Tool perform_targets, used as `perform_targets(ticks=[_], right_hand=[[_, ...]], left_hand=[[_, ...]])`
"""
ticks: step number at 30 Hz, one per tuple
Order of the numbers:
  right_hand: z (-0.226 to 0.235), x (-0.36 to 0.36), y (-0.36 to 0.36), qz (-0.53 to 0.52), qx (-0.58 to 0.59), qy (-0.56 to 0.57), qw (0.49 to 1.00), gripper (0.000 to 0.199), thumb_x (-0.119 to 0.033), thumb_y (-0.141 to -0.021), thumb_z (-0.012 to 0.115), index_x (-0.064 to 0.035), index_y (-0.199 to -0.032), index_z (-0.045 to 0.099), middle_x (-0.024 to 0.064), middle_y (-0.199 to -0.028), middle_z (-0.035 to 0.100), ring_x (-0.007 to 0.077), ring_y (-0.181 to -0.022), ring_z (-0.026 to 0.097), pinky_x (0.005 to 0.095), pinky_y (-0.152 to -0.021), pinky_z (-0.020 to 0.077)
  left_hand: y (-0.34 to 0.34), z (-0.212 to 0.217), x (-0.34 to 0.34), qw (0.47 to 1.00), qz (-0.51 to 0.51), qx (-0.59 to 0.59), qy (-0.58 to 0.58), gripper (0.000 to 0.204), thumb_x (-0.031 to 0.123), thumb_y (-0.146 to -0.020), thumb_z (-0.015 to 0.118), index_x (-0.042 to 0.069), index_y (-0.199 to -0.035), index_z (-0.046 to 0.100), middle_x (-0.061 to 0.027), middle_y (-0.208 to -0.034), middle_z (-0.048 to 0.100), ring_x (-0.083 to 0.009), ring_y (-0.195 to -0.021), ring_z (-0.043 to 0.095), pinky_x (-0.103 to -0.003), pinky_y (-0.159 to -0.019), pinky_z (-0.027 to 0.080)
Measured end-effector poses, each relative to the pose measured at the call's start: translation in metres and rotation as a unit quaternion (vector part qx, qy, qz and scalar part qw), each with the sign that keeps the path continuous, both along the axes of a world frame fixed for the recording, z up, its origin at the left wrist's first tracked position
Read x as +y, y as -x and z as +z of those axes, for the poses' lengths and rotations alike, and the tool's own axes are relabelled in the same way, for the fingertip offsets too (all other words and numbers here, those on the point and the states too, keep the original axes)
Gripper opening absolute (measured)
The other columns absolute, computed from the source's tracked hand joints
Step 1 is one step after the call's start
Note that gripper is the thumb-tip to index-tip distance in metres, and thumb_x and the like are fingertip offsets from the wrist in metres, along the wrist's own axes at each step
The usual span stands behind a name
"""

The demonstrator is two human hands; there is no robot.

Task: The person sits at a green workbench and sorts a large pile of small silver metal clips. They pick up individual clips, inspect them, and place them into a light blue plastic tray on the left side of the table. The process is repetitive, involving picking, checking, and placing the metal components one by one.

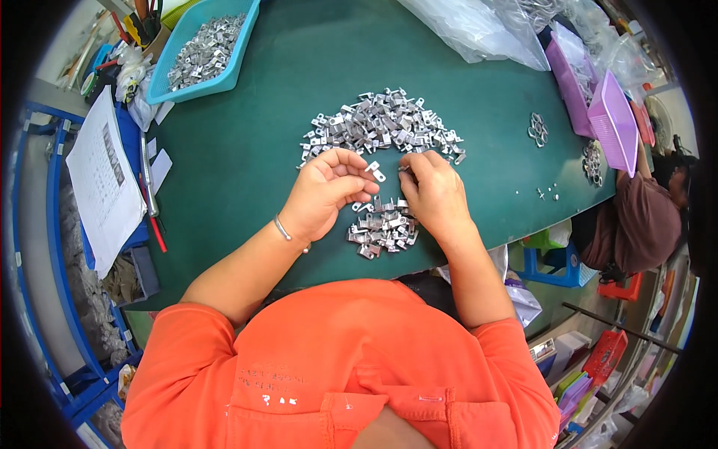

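Note:
My left hand (327, 185) is closed, with a small silver metal bracket (375, 171) at its fingertips; the bracket has a bent tab with holes. Close by on the right, my right hand (435, 191) pinches thumb and forefinger together, and whatever is between them is mostly covered. Beyond both hands spreads a large heap of similar metal brackets (381, 123) on the green table (247, 157). A smaller pile of brackets (383, 230) lies between my wrists, near the table's front edge.
A blue basket (238, 69) full of brackets stands far left. Papers (106, 183) and a red pen (158, 234) lie along the left edge. Purple baskets (615, 123), metal rings (538, 130) and plastic bags (479, 30) are to the right and back. Another person (636, 217) sits at right.

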State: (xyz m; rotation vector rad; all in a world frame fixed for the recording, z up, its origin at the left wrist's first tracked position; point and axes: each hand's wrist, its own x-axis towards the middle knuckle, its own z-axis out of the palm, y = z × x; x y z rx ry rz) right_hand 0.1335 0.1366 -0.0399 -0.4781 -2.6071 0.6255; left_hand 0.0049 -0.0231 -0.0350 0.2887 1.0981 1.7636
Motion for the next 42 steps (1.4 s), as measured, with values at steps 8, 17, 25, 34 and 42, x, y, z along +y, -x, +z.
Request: perform_targets(ticks=[8, 17, 25, 34, 42], right_hand=[[0.008, 0.016, -0.016, 0.036, 0.032, 0.58, 0.813, 0.02, 0.0, -0.091, 0.065, 0.0032, -0.11, 0.065, 0.0063, -0.094, 0.07, 0.0093, -0.081, 0.064, 0.0243, -0.068, 0.052], [0.015, 0.02, -0.028, 0.121, 0.018, 0.376, 0.919, 0.01, 0.001, -0.087, 0.066, 0.0005, -0.097, 0.07, 0.0072, -0.089, 0.068, 0.0176, -0.078, 0.065, 0.0289, -0.07, 0.0516], [-0.003, 0.014, -0.013, 0.004, 0.054, 0.204, 0.978, 0.009, 0.002, -0.085, 0.067, -0.0005, -0.093, 0.069, 0.009, -0.085, 0.067, 0.0215, -0.076, 0.067, 0.0312, -0.067, 0.0532], [0.004, 0.012, -0.028, 0.027, 0.117, 0.577, 0.808, 0.008, 0.007, -0.087, 0.066, 0.0046, -0.094, 0.068, 0.0081, -0.09, 0.07, 0.0121, -0.075, 0.066, 0.0244, -0.07, 0.0549], [0.009, 0.034, -0.04, -0.074, 0.106, 0.116, 0.985, 0.011, 0.003, -0.081, 0.069, -0.0008, -0.091, 0.07, 0.0124, -0.086, 0.066, 0.0255, -0.079, 0.066, 0.0331, -0.07, 0.0527]], left_hand=[[-0.001, -0.001, 0.004, 0.977, 0.001, 0.183, 0.106, 0.014, 0.002, -0.089, 0.065, 0.001, -0.102, 0.06, -0.0075, -0.095, 0.066, -0.0131, -0.081, 0.065, -0.025, -0.07, 0.055], [-0.007, 0.002, -0.014, 0.776, -0.091, 0.619, 0.085, 0.015, -0.004, -0.081, 0.066, -0.001, -0.096, 0.064, -0.012, -0.095, 0.061, -0.0248, -0.074, 0.063, -0.033, -0.067, 0.052], [0.001, 0.011, -0.006, 0.736, 0.019, 0.667, 0.113, 0.015, -0.004, -0.081, 0.066, 0.0, -0.095, 0.064, -0.0115, -0.092, 0.061, -0.0265, -0.072, 0.061, -0.034, -0.065, 0.05], [0.014, -0.006, 0.022, 0.652, 0.051, 0.744, 0.137, 0.021, 0.002, -0.073, 0.076, 0.004, -0.09, 0.064, -0.0086, -0.092, 0.058, -0.0292, -0.081, 0.061, -0.038, -0.071, 0.049], [0.007, 0.0, 0.012, 0.65, 0.105, 0.75, 0.06, 0.016, -0.005, -0.077, 0.069, 0.003, -0.091, 0.067, -0.009, -0.09, 0.064, -0.0247, -0.08, 0.065, -0.033, -0.071, 0.051]])
